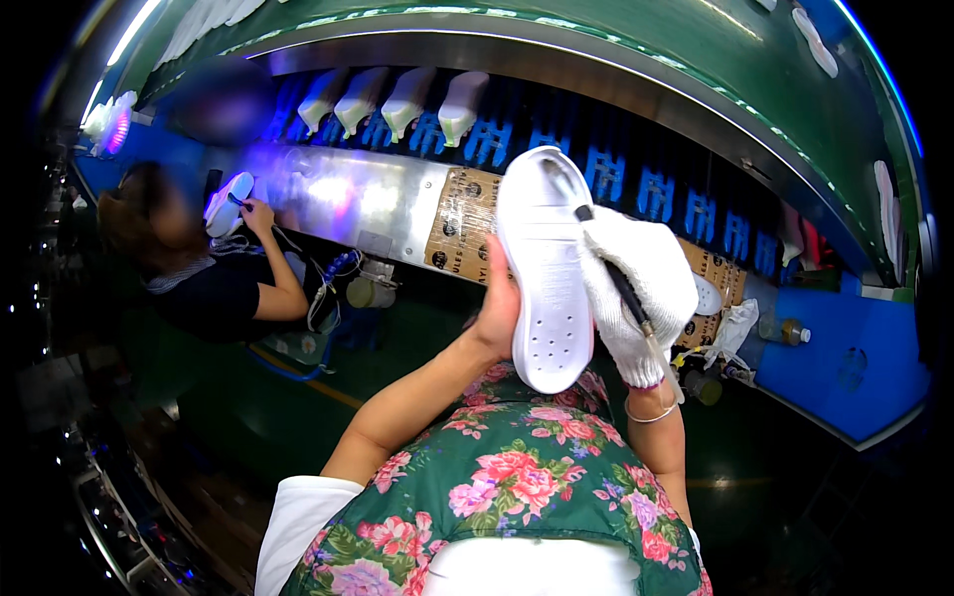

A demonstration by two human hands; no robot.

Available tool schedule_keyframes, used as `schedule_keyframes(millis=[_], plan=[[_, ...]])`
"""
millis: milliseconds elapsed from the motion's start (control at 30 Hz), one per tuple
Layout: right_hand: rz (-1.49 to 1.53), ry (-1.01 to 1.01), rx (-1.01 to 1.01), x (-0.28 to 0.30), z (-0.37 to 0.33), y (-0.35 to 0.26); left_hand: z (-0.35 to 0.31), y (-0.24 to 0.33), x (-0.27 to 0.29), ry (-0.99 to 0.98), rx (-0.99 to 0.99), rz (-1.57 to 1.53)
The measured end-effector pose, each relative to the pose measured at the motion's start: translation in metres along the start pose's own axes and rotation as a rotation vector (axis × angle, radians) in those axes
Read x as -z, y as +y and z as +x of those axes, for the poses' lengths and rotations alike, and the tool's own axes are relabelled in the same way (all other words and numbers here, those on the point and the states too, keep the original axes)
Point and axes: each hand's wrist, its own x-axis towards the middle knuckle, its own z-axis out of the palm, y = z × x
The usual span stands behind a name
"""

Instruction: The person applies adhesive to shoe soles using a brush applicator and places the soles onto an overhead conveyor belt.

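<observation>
Co-worker [214, 298] at left holds another white sole [223, 207]; right of them stands a pot [368, 291], its contents unclear. Further right, the bare left hand [500, 310] clasps the white sole [552, 268] by its left edge, above the apron [517, 482]. At the sole's far end is the tip of the brush [626, 290], pinched in the gloved right hand [651, 283]; brushing looks under way, but how much is covered or left I cannot tell. Farther right, a jar [704, 388] hides its contents; a bottle [792, 332] seems to hold something amber.
</observation>
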Motion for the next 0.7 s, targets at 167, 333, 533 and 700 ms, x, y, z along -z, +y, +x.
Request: schedule_keyframes(millis=[167,333,533,700], plan=[[-0.145,-0.018,0.054,-0.007,-0.010,-0.009,0.005,-0.015,0.014,-0.009,0.005,0.264],[0.231,-0.111,-0.169,-0.002,-0.012,-0.023,-0.001,0.000,0.012,0.028,-0.011,0.187],[0.030,-0.074,-0.001,-0.013,-0.010,-0.019,-0.003,0.002,0.018,0.023,-0.107,0.246],[0.238,-0.155,-0.077,-0.016,-0.009,-0.026,-0.001,0.017,0.026,-0.004,-0.101,0.155]])
